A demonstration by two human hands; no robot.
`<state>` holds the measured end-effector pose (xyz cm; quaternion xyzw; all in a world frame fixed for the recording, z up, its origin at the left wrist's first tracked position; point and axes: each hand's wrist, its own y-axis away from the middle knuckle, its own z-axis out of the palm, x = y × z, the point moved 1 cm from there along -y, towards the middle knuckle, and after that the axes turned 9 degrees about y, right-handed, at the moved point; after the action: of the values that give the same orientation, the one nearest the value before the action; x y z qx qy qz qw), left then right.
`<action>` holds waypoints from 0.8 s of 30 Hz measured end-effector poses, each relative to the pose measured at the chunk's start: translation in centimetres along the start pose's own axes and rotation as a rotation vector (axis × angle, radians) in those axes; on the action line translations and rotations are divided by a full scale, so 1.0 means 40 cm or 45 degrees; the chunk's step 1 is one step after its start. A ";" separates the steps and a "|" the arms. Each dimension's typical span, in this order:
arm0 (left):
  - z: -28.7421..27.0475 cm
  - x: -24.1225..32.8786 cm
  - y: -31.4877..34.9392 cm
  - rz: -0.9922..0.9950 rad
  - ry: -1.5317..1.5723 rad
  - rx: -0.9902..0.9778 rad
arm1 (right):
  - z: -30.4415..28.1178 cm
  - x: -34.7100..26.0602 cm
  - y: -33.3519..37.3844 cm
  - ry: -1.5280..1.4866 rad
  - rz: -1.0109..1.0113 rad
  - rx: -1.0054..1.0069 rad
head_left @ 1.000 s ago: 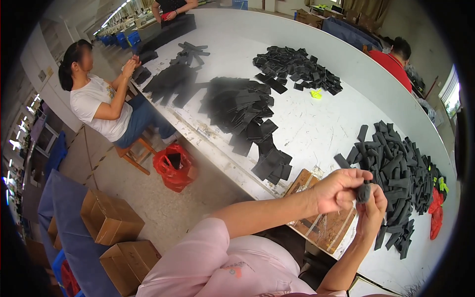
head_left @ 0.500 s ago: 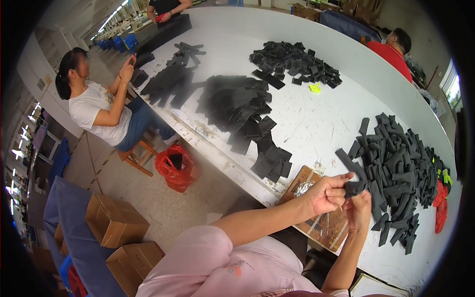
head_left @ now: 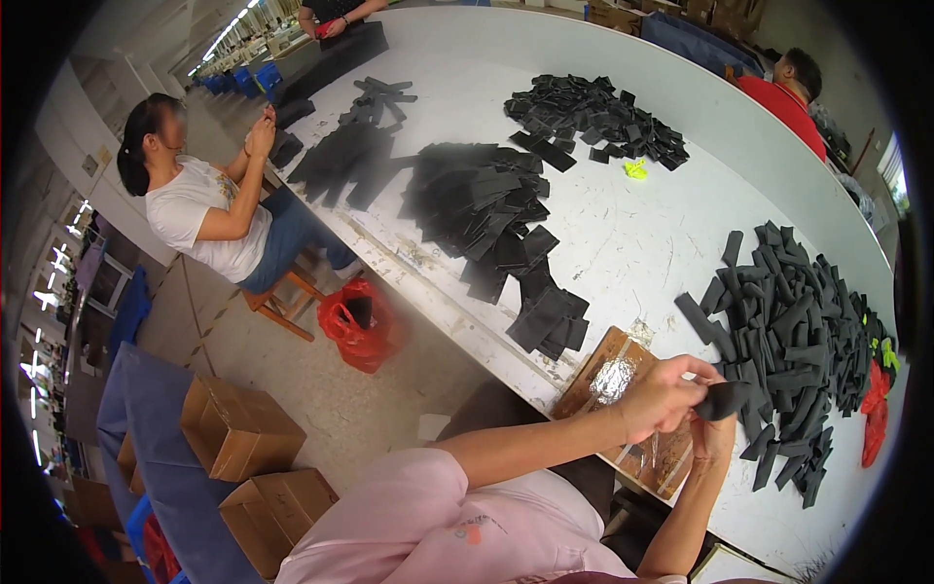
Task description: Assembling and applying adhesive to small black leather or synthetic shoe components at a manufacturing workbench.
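Note:
Over the table's near edge, my left hand (head_left: 665,397) pinches a small dark piece of soft fabric or foam (head_left: 726,400) with thumb and fingers. My right hand (head_left: 714,440) grips the same piece from below, its fingertips partly hidden behind it. The piece looks bent into a curve. Just right of my hands lies a heap of narrow, folded or tube-like black strips (head_left: 793,331). Beneath my left hand is a brown wooden board (head_left: 595,375) with shiny clear tape or film (head_left: 613,378) on it.
Flat black pieces (head_left: 477,195) spread across the white table (head_left: 603,243), with a heap of small black pieces (head_left: 593,117) farther back. A seated co-worker (head_left: 209,209) is at left. Below stand a red bag (head_left: 360,331) and cardboard boxes (head_left: 238,428). Another red bag (head_left: 873,414) hangs at right.
Both hands have turned the black piece, which now shows a broad curved face. My left hand has shifted slightly down along it. The whole view has moved a little.

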<state>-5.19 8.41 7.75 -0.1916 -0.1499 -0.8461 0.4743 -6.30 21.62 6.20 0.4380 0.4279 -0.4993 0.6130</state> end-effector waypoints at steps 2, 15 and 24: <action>0.066 0.025 0.030 0.111 -0.199 -0.103 | -0.001 -0.047 -0.003 0.228 -0.202 -0.020; -0.081 -0.003 -0.019 -0.328 0.523 0.054 | 0.027 0.021 0.032 0.041 -0.079 0.012; -0.021 0.024 -0.024 -0.288 0.838 -0.136 | 0.042 -0.076 0.012 0.188 -0.165 -0.045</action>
<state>-6.60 7.81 7.40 0.0845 0.0353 -0.9163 0.3898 -6.09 20.76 9.59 0.4341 0.5081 -0.4967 0.5537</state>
